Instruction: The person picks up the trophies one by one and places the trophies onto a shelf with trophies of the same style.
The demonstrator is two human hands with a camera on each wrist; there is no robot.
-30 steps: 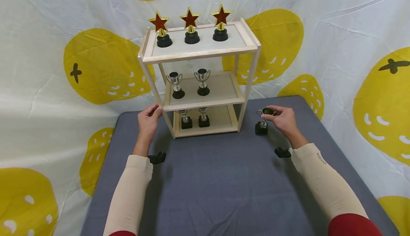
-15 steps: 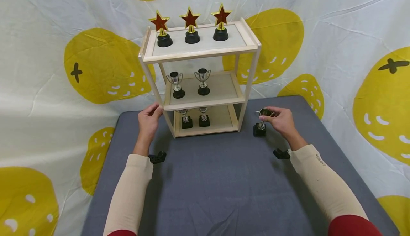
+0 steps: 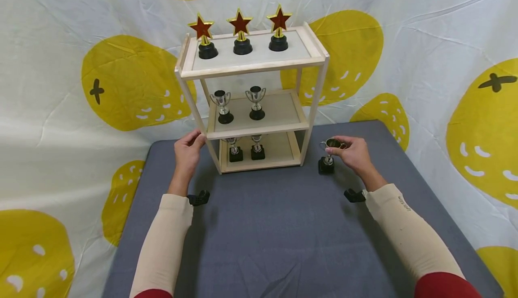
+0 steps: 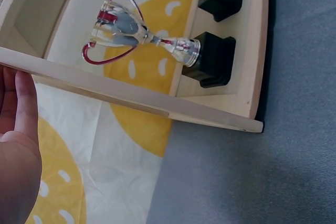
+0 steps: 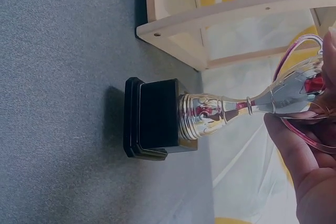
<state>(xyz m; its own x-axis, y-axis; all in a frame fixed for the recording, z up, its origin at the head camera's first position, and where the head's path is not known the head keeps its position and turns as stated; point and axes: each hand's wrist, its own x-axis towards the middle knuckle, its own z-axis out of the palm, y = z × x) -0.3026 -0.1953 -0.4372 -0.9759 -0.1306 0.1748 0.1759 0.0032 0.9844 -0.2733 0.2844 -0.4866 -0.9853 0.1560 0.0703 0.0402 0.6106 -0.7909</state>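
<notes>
My right hand [image 3: 353, 153] pinches a silver trophy cup [image 5: 210, 109] by its bowl, near one handle. The cup is upright, its square black base [image 3: 326, 165] close over the table to the right of a wooden shelf [image 3: 259, 132]. At the left front post of that shelf, the fingers and thumb of my left hand [image 3: 188, 150] grip the wood level with the middle board. Two silver cups on round bases, left [image 3: 221, 104] and right [image 3: 256, 102], stand on the middle board. Two square-based cups [image 4: 152, 40] stand on the bottom board, their tops partly hidden in the head view.
Three star trophies, left [image 3: 207, 37], middle [image 3: 242, 33] and right [image 3: 278, 29], stand in a row on the top board. A grey cloth covers the table [image 3: 259, 230]. Behind it hangs a white curtain [image 3: 133, 1] with yellow fruit prints.
My right hand has moved the trophy cup slightly left and nearer to me. The left hand stays at the shelf post, and the other trophies have not moved.
</notes>
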